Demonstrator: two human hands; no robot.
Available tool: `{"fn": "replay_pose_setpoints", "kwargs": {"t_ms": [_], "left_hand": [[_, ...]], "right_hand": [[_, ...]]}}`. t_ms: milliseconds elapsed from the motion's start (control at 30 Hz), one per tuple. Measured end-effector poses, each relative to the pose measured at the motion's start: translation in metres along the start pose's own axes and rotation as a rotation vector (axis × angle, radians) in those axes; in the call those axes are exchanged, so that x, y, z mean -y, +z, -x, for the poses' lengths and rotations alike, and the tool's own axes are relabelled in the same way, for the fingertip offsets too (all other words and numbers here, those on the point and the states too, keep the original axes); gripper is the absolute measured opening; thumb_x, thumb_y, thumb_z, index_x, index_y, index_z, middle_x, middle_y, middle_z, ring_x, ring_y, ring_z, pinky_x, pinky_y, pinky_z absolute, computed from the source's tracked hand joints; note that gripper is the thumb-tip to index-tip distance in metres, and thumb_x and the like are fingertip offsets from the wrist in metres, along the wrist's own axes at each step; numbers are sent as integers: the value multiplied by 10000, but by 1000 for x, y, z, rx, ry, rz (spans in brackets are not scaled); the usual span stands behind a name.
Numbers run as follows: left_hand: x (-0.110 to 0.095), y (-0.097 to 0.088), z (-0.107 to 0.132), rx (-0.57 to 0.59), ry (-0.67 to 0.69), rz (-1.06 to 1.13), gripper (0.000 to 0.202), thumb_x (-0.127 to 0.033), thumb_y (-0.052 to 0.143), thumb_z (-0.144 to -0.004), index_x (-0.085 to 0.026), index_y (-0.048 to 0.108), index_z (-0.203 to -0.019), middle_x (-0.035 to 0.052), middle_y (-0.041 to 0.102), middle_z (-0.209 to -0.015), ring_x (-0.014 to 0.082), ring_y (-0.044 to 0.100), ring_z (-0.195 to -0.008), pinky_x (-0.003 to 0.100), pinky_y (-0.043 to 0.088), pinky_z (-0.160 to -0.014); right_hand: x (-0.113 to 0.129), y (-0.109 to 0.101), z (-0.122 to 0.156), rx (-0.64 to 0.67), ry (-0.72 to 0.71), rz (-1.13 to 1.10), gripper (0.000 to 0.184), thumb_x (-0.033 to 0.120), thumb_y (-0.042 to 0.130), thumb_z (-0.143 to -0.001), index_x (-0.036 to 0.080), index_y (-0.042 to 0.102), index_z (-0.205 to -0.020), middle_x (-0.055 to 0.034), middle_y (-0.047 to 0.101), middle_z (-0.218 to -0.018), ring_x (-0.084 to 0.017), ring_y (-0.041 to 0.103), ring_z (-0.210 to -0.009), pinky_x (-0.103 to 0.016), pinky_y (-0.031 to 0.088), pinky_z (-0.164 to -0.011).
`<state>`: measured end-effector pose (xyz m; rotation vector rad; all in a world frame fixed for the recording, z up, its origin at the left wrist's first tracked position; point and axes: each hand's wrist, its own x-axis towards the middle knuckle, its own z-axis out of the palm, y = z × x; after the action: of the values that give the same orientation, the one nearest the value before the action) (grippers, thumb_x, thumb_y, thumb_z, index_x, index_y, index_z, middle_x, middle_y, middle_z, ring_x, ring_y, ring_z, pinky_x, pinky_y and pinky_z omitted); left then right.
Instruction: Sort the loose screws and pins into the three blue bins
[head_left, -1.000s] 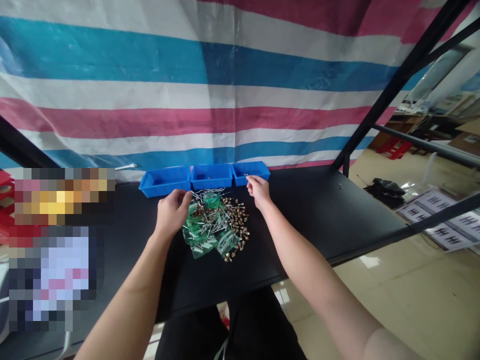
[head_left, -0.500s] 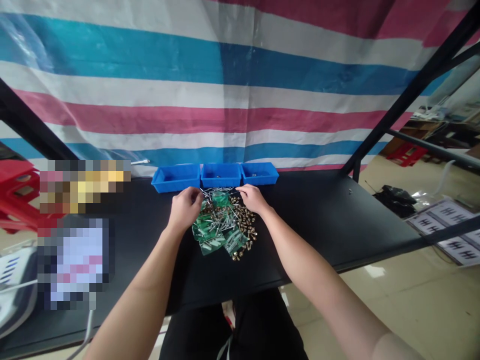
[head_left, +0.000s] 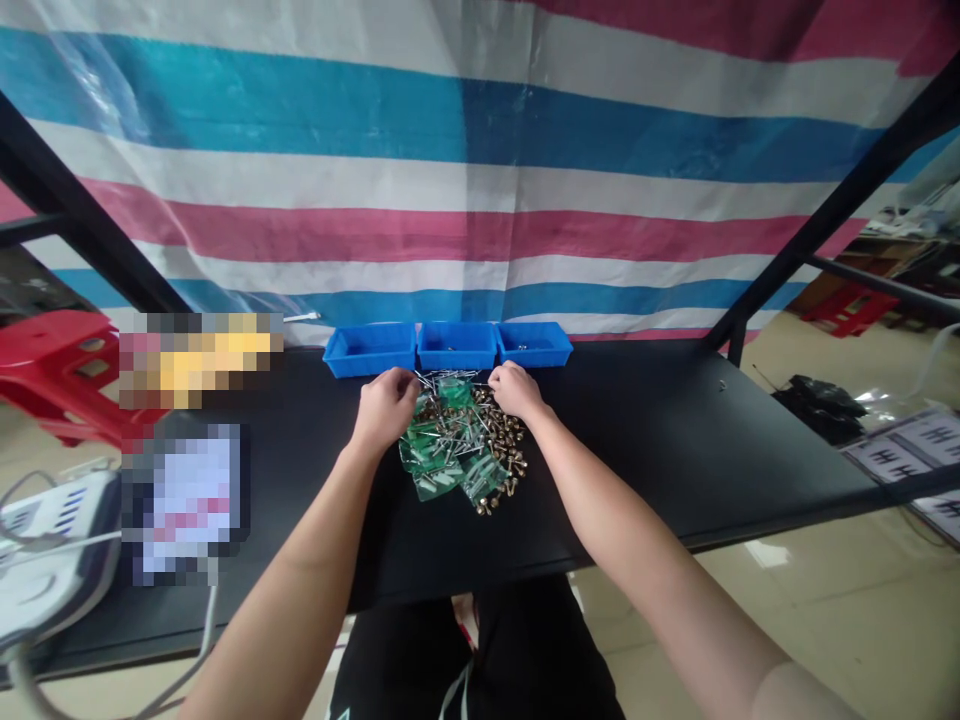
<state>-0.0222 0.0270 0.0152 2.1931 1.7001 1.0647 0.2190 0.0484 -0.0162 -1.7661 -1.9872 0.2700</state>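
Note:
A mixed pile of small hardware lies between my hands: silvery screws (head_left: 471, 437), brass-coloured fasteners (head_left: 516, 460) along the right side, and green packets (head_left: 437, 480) with pale pieces inside. My left hand (head_left: 388, 402) is closed at the pile's back left edge, its fingertips turned inward. Across from it, my right hand (head_left: 516, 389) is closed in a pinch at the back right edge. Whatever either hand holds is too small or hidden to make out. Just behind the pile stand a left blue bin (head_left: 370, 362), a middle blue bin (head_left: 457, 357) and a right blue bin (head_left: 535, 354).
The black table (head_left: 645, 440) has dark metal posts at its sides and a striped sheet (head_left: 480, 190) behind. A pixelated item (head_left: 191, 500) and a white device with cables (head_left: 56, 560) sit at left. A small metal piece (head_left: 722, 385) lies far right.
The view has swung slightly left, so everything appears farther right. My right hand's fingers are more curled in. Both hands stay by the back of the pile.

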Motion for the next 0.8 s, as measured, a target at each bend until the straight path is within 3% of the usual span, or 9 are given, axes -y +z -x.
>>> {"fn": "replay_pose_setpoints", "kwargs": {"t_ms": [200, 400, 533, 800], "left_hand": [[-4, -1, 2, -4, 26, 49, 265, -365, 470, -838, -170, 643, -883, 63, 688, -835, 188, 619, -755, 286, 449, -725], [-22, 0, 10, 155, 236, 50, 382, -450, 446, -884, -175, 635, -1069, 86, 690, -961, 219, 620, -909, 340, 439, -836], [-23, 3, 13, 255, 360, 30, 346, -421, 407, -916, -189, 663, -902, 64, 685, -846, 193, 621, -827, 314, 429, -789], [-25, -2, 12, 230, 374, 50, 369, -387, 382, -934, -185, 646, -774, 42, 648, -759, 168, 600, -792, 300, 389, -772]], "right_hand": [[0, -18, 11, -101, 78, 16, 171, 98, 484, -811, 200, 614, -857, -85, 606, -953, -198, 557, -798, -286, 379, -663], [24, -21, 24, -100, -329, -194, 177, 139, 417, -877, 195, 576, -825, -61, 618, -885, -175, 553, -817, -264, 395, -745], [38, -17, 31, -89, -435, -249, 165, 153, 422, -889, 192, 573, -835, -59, 609, -879, -164, 554, -810, -254, 406, -755], [39, -20, 32, -89, -464, -418, 148, 194, 487, -887, 175, 630, -923, -69, 652, -918, -158, 596, -821, -267, 442, -781]]}}
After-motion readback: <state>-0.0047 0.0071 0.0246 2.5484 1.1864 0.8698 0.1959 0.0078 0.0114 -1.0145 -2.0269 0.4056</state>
